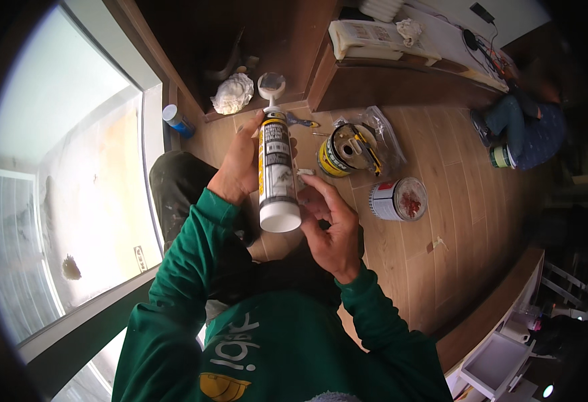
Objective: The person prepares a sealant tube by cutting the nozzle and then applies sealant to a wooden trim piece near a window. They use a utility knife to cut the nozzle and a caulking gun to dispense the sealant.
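My left hand [241,164] is wrapped around a sealant cartridge [277,164], white with a black and yellow label. Its white nozzle points away from me, and the white base faces me. Close to the base on the right is my right hand [332,231], fingers bent and apart. A small white piece [305,172] shows at its index fingertip; whether it is held I cannot tell. Beyond the nozzle sits a round white-rimmed thing [271,86]. A blue brush-like tool [302,121] lies on the floor partly behind the cartridge.
Right of my hands stand a yellow-and-black tub [335,157] with tools on top, a clear plastic bag [391,144] and a paint-stained can [399,199]. A blue spray can [178,121] is by the window frame. Crumpled white cloth [233,93] lies ahead. Another person [532,127] crouches far right.
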Tool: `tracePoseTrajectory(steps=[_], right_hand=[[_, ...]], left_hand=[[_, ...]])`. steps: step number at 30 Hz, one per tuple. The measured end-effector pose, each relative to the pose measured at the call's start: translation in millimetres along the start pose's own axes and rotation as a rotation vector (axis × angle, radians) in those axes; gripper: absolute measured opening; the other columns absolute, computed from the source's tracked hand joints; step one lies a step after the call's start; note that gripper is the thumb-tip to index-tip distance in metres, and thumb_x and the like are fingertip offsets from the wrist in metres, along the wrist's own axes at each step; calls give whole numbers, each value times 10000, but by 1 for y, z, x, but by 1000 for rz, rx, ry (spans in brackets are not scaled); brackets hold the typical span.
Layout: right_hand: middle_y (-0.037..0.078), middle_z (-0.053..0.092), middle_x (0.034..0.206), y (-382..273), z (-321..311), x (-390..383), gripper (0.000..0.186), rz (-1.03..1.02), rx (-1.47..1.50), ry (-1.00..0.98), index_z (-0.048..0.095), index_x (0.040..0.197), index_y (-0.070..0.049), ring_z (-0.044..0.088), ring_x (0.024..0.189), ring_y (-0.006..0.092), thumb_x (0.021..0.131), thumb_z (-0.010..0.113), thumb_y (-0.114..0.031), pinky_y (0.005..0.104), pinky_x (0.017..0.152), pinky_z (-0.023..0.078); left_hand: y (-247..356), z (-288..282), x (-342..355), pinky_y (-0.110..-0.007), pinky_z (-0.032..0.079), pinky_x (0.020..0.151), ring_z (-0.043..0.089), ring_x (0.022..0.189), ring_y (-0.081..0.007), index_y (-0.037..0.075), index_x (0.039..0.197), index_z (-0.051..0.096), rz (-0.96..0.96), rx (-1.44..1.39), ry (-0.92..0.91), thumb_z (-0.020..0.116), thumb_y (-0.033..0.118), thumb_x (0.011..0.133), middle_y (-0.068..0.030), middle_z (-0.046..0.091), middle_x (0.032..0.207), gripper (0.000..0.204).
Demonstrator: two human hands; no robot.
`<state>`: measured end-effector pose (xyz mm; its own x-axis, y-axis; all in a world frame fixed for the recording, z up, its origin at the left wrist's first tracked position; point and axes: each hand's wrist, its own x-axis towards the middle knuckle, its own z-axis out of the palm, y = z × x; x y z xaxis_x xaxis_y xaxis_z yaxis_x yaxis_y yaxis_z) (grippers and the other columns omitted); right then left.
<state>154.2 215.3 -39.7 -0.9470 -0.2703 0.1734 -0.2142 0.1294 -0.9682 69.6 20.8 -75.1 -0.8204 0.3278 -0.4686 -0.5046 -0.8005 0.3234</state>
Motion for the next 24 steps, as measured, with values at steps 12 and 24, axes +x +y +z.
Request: tracePoseTrajectory(steps=[12, 24], right_hand=[[236, 640, 1172, 353, 17, -3, 611, 755, -635, -165, 512, 1322, 1, 656, 997, 378, 845, 720, -318, 431, 856, 532], [266, 654, 976, 415, 41, 6, 454, 816, -769, -107, 477, 1195, 27, 662, 912, 438, 844, 656, -198, 495, 825, 527]], left_hand=[[5, -102, 105, -293, 534, 620, 646, 675, -164, 20, 1010, 645, -12, 802, 316, 813, 297, 700, -75, 657, 813, 449], [-53, -285, 174, -378, 521, 752, 666, 835, -298, -27, 996, 695, -81, 1429, 451, 771, 223, 589, -203, 690, 877, 483]])
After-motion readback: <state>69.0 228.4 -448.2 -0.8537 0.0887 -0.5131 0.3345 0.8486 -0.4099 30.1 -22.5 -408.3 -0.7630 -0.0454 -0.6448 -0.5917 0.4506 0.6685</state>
